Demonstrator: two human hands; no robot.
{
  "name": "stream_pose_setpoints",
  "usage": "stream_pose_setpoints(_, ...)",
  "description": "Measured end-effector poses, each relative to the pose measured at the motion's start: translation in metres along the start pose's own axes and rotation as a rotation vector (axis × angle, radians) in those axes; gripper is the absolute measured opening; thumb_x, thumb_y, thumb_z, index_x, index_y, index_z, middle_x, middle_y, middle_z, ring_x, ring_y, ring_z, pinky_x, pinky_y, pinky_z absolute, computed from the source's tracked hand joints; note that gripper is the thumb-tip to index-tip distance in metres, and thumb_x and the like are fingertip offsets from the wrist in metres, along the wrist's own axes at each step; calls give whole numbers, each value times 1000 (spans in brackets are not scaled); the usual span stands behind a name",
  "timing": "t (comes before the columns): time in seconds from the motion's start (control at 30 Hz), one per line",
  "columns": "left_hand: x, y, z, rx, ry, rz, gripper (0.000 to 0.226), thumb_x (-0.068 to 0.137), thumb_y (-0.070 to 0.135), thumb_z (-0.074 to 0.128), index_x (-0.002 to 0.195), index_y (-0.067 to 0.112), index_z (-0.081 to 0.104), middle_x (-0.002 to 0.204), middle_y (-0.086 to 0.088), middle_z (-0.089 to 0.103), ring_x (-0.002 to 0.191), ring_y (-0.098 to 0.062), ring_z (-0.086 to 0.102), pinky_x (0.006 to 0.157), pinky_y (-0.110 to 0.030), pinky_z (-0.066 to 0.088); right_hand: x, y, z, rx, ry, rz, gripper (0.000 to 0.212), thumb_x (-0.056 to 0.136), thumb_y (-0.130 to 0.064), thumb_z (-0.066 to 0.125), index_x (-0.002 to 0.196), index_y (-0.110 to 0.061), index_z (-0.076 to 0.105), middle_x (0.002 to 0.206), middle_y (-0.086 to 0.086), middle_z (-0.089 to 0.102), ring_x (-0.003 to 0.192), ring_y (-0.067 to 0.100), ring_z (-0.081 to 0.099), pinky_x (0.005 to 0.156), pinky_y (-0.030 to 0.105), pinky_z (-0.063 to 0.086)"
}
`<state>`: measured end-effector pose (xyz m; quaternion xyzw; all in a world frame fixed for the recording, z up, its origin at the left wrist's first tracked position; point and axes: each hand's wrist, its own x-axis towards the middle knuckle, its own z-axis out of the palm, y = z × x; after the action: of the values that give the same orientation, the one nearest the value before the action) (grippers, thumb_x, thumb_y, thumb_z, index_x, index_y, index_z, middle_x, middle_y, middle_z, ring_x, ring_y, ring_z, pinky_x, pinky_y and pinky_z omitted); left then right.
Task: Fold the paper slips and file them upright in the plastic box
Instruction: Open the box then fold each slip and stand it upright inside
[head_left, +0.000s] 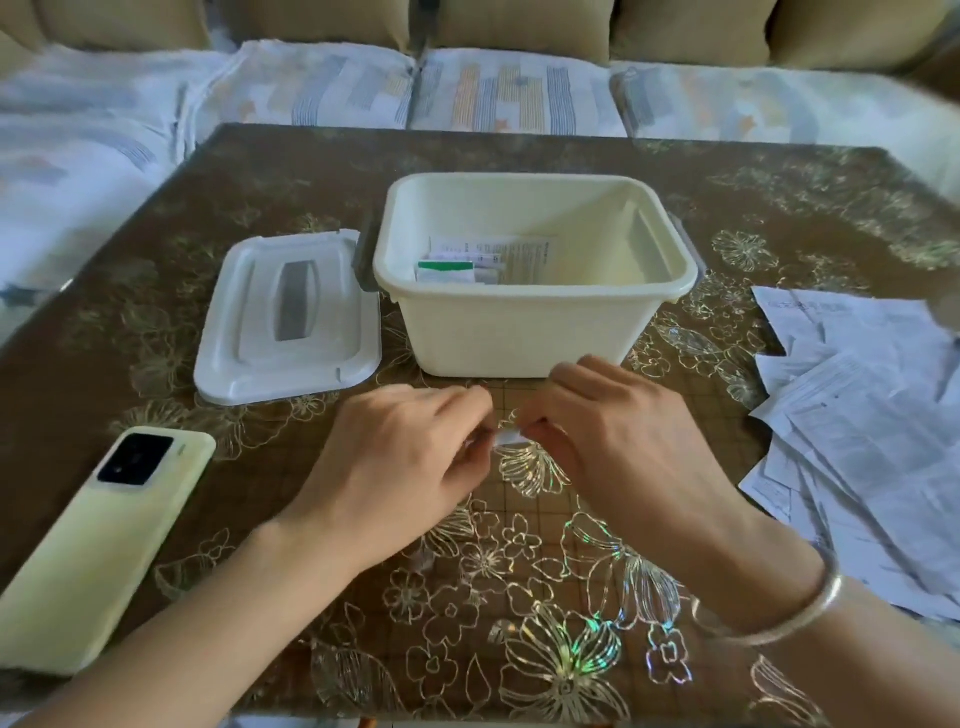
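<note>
our forearms enter from the near edge, a silver bangle on the right wrist. just in front of the plastic box, our left hand and right hand meet. both have curled fingers, and each pinches one end of a small white paper slip low over the surface. only a sliver shows. we judge its long axis runs left to right, parallel to the box's near wall. filed slips stand inside the box, toward its left half. unfolded slips lie right of the box, its lid left. the risk: so tiny a pinch may slide and crease crookedly, and a thick fold could spring open or topple once filed.
</note>
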<state>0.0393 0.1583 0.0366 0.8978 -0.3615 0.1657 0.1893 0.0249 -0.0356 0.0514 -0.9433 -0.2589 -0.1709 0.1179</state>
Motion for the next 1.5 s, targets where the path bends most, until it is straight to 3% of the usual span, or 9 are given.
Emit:
stream_pose_setpoints(0.2, 65, -23, -68, -191, 138, -118, 23, 87, 45, 60, 92, 24, 69, 83, 26, 64, 76, 9, 63, 67, -10, 49, 70, 27, -61, 302, 63, 103, 8, 83, -19, 71, 81, -26, 68, 71, -19, 61, 63, -2, 56, 60, 13, 45)
stream_pose_setpoints(0.37, 111, -66, -75, -299, 120, -249, 33, 87, 57, 56, 96, 27, 67, 87, 21, 67, 88, 1, 64, 76, -23, 51, 128, 70, -66, 365, -51, 294, 12, 82, -24, 73, 77, -33, 66, 68, -21, 62, 62, -14, 56, 58, 0, 40)
stream_pose_setpoints(0.5, 126, -106, -55, -193, -64, -412, 26, 89, 51, 45, 98, 38, 66, 100, 23, 63, 103, -1, 53, 88, -34, 46, 159, 89, -43, 387, -327, 326, 11, 80, -28, 75, 74, -35, 69, 67, -18, 67, 63, -9, 61, 61, 6, 47)
stream_pose_setpoints(0.67, 127, -124, -28, -44, -42, -351, 20, 94, 35, 49, 90, 35, 69, 99, 21, 62, 112, -5, 45, 100, -37, 38, 174, 88, -14, 384, -550, 332, 8, 74, -45, 76, 76, -38, 72, 71, -26, 67, 68, -4, 64, 76, 27, 55)
stream_pose_setpoints(0.83, 127, -121, -22, -95, 1, -348, 21, 87, 31, 49, 87, 34, 69, 97, 20, 63, 112, -4, 48, 94, -27, 39, 178, 79, 0, 515, -697, 315, 10, 74, -40, 78, 79, -33, 73, 73, -19, 69, 69, -1, 64, 71, 19, 53)
stream_pose_setpoints(1.03, 126, -123, -19, -123, 5, -348, 24, 88, 28, 46, 85, 32, 69, 94, 19, 63, 112, -4, 49, 92, -30, 43, 177, 60, 18, 311, -792, 149, 8, 81, -42, 72, 82, -36, 66, 70, -20, 59, 67, -5, 56, 65, 13, 46)
stream_pose_setpoints(1.2, 124, -123, -18, -140, 1, -351, 25, 90, 28, 44, 85, 33, 68, 94, 19, 64, 114, -3, 49, 91, -30, 43, 178, 51, 25, 120, -791, 40, 6, 86, -36, 65, 91, -32, 63, 88, -15, 61, 84, 8, 59, 78, 27, 51)
stream_pose_setpoints(1.37, 123, -124, -18, -146, 15, -349, 26, 90, 28, 44, 86, 33, 69, 94, 18, 62, 114, -4, 51, 91, -31, 43, 181, 46, 28, -69, -701, -64, 9, 88, -22, 52, 93, -28, 56, 96, -8, 62, 86, 20, 61, 74, 32, 51)
stream_pose_setpoints(1.5, 124, -123, -17, -139, 33, -341, 27, 90, 25, 44, 85, 30, 70, 92, 17, 62, 112, -3, 52, 87, -27, 38, 182, 47, 29, -147, -622, -109, 9, 88, -23, 49, 94, -30, 50, 96, -8, 60, 85, 20, 60, 73, 32, 50)
